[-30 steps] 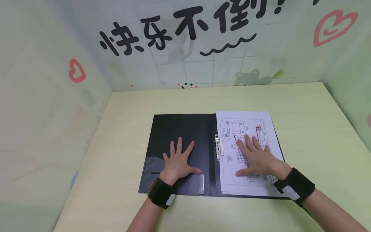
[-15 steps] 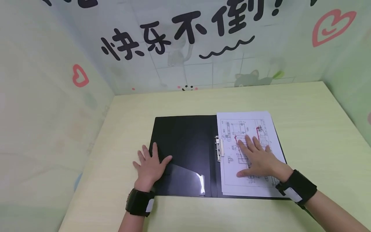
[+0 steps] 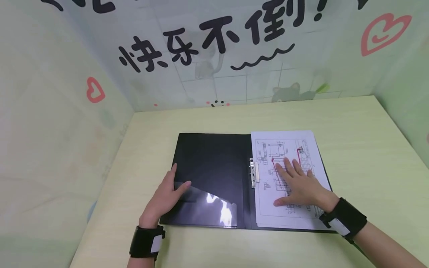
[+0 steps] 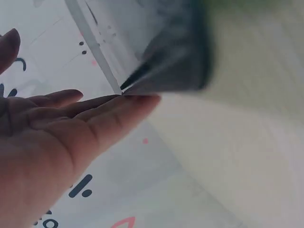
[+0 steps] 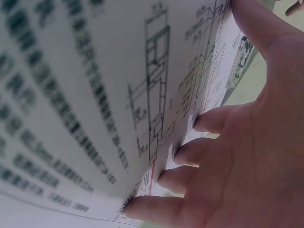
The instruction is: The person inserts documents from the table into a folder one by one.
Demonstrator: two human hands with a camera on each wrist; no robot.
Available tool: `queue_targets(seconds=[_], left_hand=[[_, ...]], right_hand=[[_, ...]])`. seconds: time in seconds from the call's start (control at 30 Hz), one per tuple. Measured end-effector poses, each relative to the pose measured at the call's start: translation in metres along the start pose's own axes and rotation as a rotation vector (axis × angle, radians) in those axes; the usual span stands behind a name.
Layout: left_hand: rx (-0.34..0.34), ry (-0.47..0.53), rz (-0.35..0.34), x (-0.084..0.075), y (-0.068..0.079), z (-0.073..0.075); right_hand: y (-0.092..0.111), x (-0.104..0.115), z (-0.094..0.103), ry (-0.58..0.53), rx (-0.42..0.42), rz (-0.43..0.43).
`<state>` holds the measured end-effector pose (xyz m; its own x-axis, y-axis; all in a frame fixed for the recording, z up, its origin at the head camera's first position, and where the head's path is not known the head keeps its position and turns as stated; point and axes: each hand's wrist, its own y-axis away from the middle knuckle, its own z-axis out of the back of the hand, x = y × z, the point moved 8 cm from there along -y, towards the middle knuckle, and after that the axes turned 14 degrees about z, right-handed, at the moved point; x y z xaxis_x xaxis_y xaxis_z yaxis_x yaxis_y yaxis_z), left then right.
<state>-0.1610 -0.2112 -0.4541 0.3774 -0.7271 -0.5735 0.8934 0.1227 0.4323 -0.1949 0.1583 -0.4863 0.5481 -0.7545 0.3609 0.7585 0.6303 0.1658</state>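
Observation:
A black folder (image 3: 211, 160) lies spread on the table, its inside facing up. My left hand (image 3: 163, 199) is at the folder's left edge, with the thumb over the cover. In the left wrist view the straight fingers (image 4: 95, 135) meet the edge of the dark cover (image 4: 180, 61), and the thumb stands apart from it. A metal clip (image 3: 253, 173) holds printed technical drawings (image 3: 285, 137) on the right side. My right hand (image 3: 303, 188) rests on the top sheet with spread fingers; its fingertips touch the paper (image 5: 95, 104) in the right wrist view.
A clear pocket (image 3: 207, 214) covers the lower part of the left cover and reflects light. The pale wooden table (image 3: 201, 121) is bounded by printed walls (image 3: 234, 85) at the back and on both sides.
My left hand has lifted from the middle of the left cover and moved left to its outer edge, turning sideways. The right hand has stayed on the paper.

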Motion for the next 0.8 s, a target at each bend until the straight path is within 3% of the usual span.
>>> queue_targets(seconds=[0.13, 0.3, 0.37, 0.47, 0.63, 0.8], left_hand=[[-0.054, 0.044, -0.037, -0.003, 0.002, 0.012], [-0.102, 0.098, 0.059, 0.004, 0.002, 0.024], [-0.085, 0.171, 0.112, 0.009, 0.002, 0.026], [-0.010, 0.330, 0.133, 0.011, 0.004, 0.028], [0.109, 0.528, 0.054, 0.007, 0.010, 0.031], [0.226, 0.684, -0.119, -0.003, 0.020, 0.036]], right_hand=[[0.000, 0.001, 0.001, 0.007, -0.007, 0.002], [0.000, 0.001, 0.000, 0.011, -0.006, 0.002], [0.000, 0.001, 0.000, 0.010, -0.005, 0.000], [0.000, 0.001, 0.000, 0.010, -0.002, -0.002], [0.000, 0.000, 0.000, 0.012, 0.002, -0.009], [-0.002, 0.001, 0.000, 0.007, 0.004, -0.015]])
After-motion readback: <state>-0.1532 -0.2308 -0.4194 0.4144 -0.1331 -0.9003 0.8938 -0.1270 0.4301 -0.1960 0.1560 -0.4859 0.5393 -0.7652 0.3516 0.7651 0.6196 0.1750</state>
